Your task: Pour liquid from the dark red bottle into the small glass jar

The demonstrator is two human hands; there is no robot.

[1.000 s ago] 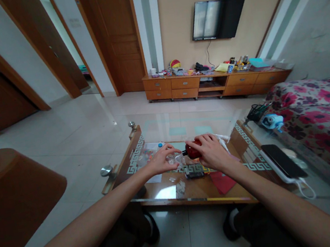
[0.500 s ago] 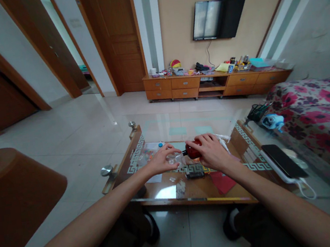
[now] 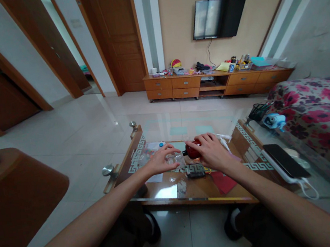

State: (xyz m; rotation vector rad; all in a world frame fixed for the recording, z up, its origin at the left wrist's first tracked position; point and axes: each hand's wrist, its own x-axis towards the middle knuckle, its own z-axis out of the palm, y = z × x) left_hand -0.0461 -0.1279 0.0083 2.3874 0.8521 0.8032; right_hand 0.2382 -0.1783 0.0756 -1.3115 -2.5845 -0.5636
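My right hand [image 3: 213,149] is closed around a reddish-brown bottle [image 3: 193,151], tipped on its side with its black neck pointing left. Facing that neck, my left hand [image 3: 164,159] curls its fingers and thumb about a clear, see-through container [image 3: 177,160], whose exact kind is hard to make out. The bottle's neck is at the container's right side; whether they touch I cannot tell. Both hands are above the glass-topped coffee table [image 3: 194,199]. Below them lies a small black object [image 3: 195,171], and a red sheet [image 3: 224,181] shows under my right forearm.
A black phone [image 3: 285,159] with a white cable lies at the table's right, near a pen holder [image 3: 257,111] and a blue-and-white item [image 3: 274,121]. A blue cap [image 3: 161,145] shows beyond my left hand. A flowered sofa [image 3: 320,118] stands right, a brown stand [image 3: 18,193] left.
The view has shifted very slightly. Both hands, the bottle and the clear container keep nearly the same pose.
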